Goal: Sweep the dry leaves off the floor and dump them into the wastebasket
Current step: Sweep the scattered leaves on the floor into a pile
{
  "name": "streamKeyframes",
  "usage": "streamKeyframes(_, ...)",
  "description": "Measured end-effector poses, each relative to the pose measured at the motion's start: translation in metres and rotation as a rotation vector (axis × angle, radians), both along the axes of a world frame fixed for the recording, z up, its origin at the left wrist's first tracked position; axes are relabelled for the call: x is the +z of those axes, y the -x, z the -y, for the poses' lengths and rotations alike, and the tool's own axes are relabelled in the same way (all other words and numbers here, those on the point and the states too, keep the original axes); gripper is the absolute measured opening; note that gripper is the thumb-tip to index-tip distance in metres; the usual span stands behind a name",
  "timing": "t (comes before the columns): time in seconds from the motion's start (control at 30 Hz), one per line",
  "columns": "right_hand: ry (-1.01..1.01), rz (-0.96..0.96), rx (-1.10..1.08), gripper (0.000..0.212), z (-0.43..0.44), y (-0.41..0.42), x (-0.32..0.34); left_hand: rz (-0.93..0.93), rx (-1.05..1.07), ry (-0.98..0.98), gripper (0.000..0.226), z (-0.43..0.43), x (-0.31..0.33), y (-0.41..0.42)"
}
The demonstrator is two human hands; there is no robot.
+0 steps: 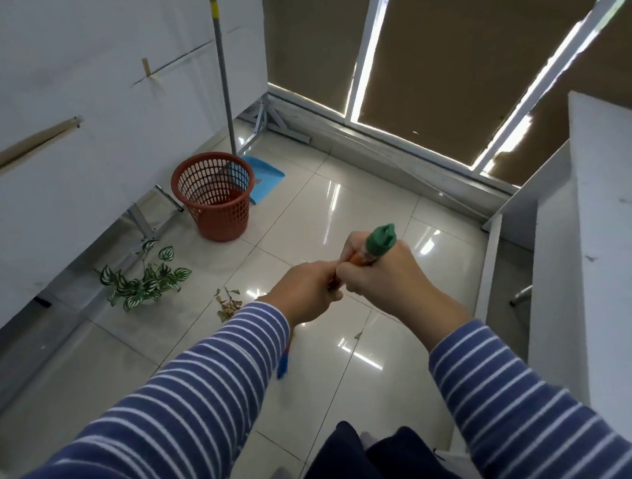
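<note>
My left hand (307,291) and my right hand (382,275) both grip an orange broom handle with a green cap (381,241), held close together. A blue bit of the broom head (283,368) shows below my left sleeve; most of it is hidden. A small clump of dry leaves (228,304) lies on the tiled floor just left of my left hand, and one loose leaf (358,335) lies nearer my feet. The red mesh wastebasket (214,194) stands upright by the left wall, further back.
A blue dustpan (265,175) with a long grey handle (223,75) leans behind the basket. A green striped leafy sprig (146,281) lies on the floor by the left wall. White panels on metal legs line the left; a white ledge (613,251) stands at right.
</note>
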State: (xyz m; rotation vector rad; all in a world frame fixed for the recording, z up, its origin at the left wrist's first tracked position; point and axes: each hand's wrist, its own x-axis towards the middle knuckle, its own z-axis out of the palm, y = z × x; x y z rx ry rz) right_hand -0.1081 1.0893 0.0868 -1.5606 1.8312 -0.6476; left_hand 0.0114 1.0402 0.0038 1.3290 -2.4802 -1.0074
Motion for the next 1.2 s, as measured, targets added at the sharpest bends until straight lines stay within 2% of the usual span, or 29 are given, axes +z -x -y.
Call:
streamKeyframes(0.1, 0.028, -0.077, -0.032, 0.005, -0.004, 0.014, 0.013, -0.043, -0.047, 0.007, 0.012, 0.0, 0.01, 0.021)
streamKeyframes(0.2, 0.007, -0.131, -0.093, 0.005, -0.01, 0.028, 0.015, -0.073, -0.075, -0.068, 0.011, -0.003, 0.012, 0.044)
streamKeyframes(0.37, -0.039, -0.207, -0.173, 0.009, -0.019, 0.05, -0.007, -0.086, -0.101, -0.187, 0.028, -0.012, -0.001, 0.077)
streamKeyframes(0.57, -0.104, -0.141, -0.207, 0.01, -0.033, 0.058, -0.037, -0.012, -0.093, -0.265, 0.028, -0.024, -0.029, 0.089)
streamKeyframes(0.77, -0.075, 0.019, -0.221, 0.002, -0.037, 0.07, -0.027, 0.014, -0.137, -0.079, 0.018, -0.023, -0.02, 0.087)
streamKeyframes(0.9, -0.009, 0.066, -0.249, 0.007, -0.037, 0.081, -0.01, -0.027, -0.173, 0.052, 0.008, -0.018, -0.006, 0.091)
streamKeyframes(0.97, 0.015, 0.053, -0.254, 0.008, -0.037, 0.085, 0.001, -0.052, -0.181, 0.077, 0.01, -0.017, 0.001, 0.096)
streamKeyframes(1.03, 0.033, 0.002, -0.242, 0.005, -0.038, 0.088, 0.01, -0.063, -0.172, 0.08, 0.003, -0.017, 0.008, 0.105)
streamKeyframes(1.2, 0.029, -0.2, -0.211, 0.008, -0.04, 0.097, 0.019, -0.075, -0.182, -0.032, 0.018, -0.02, 0.013, 0.132)
